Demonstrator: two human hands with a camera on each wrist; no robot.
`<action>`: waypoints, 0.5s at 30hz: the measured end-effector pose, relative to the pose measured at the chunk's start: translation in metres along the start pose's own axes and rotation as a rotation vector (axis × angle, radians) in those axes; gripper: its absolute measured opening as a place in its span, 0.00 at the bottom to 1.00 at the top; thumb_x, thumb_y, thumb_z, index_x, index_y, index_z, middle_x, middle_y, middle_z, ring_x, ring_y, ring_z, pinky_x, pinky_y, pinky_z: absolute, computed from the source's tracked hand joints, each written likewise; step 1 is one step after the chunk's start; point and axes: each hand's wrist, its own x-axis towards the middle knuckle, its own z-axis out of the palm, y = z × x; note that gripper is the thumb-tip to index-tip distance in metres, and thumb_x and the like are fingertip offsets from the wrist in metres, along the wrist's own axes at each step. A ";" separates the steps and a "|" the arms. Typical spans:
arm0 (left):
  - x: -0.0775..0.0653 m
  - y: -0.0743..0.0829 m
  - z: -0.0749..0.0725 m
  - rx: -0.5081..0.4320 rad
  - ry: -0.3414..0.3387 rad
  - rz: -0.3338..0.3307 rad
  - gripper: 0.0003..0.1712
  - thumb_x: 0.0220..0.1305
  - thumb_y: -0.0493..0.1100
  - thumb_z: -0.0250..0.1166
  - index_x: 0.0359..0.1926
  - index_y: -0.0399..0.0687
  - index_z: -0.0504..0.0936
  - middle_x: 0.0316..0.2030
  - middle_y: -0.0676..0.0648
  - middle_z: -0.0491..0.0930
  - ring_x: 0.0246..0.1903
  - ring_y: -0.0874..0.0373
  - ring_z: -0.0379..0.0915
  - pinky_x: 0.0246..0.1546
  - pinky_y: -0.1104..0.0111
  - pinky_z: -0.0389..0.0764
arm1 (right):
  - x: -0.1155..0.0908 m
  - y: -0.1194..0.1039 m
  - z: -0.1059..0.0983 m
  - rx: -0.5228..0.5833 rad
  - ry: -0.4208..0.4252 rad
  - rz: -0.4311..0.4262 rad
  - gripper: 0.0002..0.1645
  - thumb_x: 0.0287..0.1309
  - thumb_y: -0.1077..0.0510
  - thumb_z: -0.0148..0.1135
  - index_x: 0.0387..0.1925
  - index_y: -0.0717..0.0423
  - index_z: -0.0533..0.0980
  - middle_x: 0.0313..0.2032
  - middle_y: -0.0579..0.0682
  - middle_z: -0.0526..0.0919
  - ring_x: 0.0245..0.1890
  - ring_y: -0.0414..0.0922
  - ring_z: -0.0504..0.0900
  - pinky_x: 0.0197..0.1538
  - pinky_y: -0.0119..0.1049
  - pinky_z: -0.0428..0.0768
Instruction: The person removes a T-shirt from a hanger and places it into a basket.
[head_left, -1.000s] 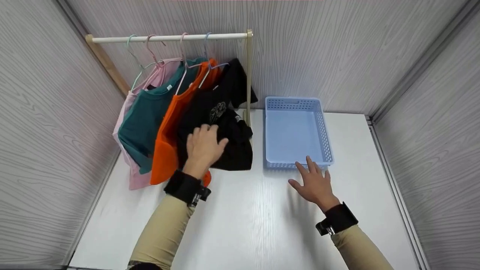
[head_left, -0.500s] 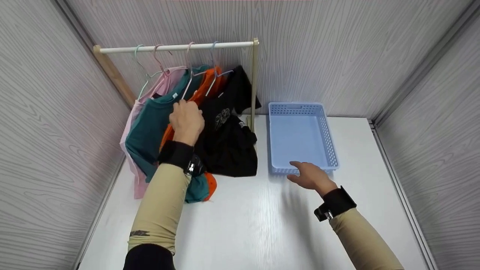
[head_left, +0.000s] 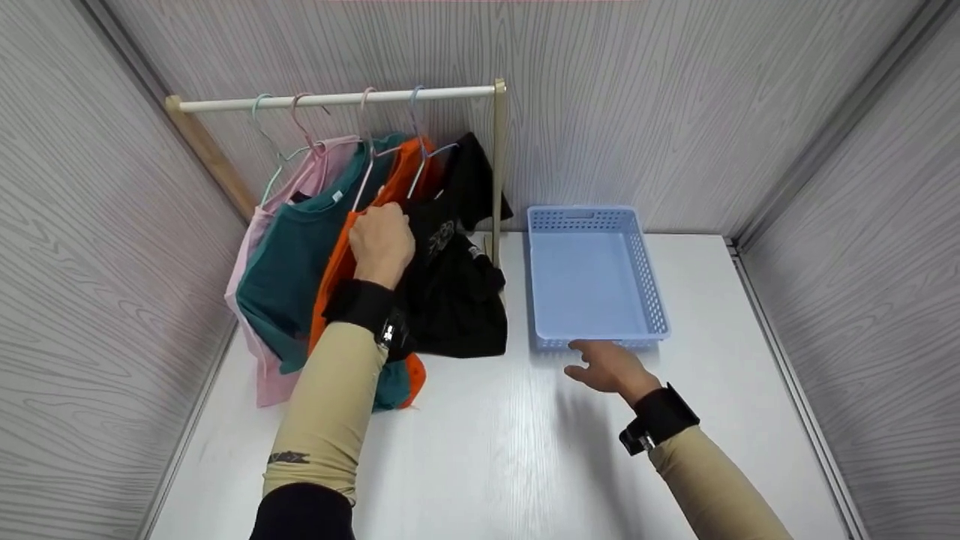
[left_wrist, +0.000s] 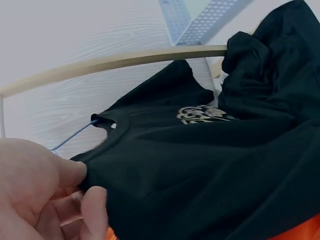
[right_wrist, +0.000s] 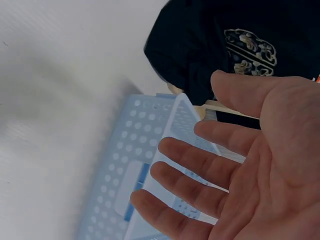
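Up the black shirt (head_left: 459, 307), left of centre, my left hand (head_left: 384, 244) has moved since a second ago, pinching it beside the collar. Right of centre sits the blue basket (head_left: 651, 277), my right hand (head_left: 613, 367) spread before it. Tugging hard could unhook the blue hanger (left_wrist: 75, 135).

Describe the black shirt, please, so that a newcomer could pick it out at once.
At the left stands a clothes rack with a white rail. Follow the rail to its rightmost hanger, the blue one; the black shirt hangs there, beside an orange shirt, pinched near the collar by the left hand. A pale patterned emblem on its chest sets it apart.
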 end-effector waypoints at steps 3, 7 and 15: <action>-0.001 -0.003 -0.001 0.025 0.005 0.019 0.13 0.71 0.38 0.51 0.45 0.36 0.80 0.42 0.30 0.82 0.39 0.36 0.80 0.39 0.50 0.83 | 0.001 0.000 0.004 0.016 -0.012 0.005 0.31 0.66 0.49 0.57 0.64 0.61 0.69 0.52 0.64 0.82 0.54 0.60 0.80 0.57 0.55 0.76; -0.004 -0.010 -0.008 0.023 0.037 0.040 0.13 0.70 0.35 0.51 0.47 0.35 0.79 0.43 0.29 0.82 0.40 0.33 0.80 0.40 0.48 0.82 | 0.004 -0.002 0.007 0.048 -0.037 0.015 0.30 0.66 0.48 0.57 0.64 0.60 0.69 0.52 0.63 0.82 0.53 0.60 0.80 0.57 0.55 0.76; -0.016 -0.020 -0.039 -0.031 0.092 0.080 0.17 0.74 0.39 0.46 0.58 0.41 0.74 0.46 0.27 0.81 0.41 0.29 0.78 0.44 0.42 0.78 | 0.007 -0.004 0.006 0.062 -0.054 -0.003 0.29 0.67 0.49 0.56 0.64 0.60 0.69 0.53 0.63 0.81 0.53 0.59 0.80 0.56 0.55 0.76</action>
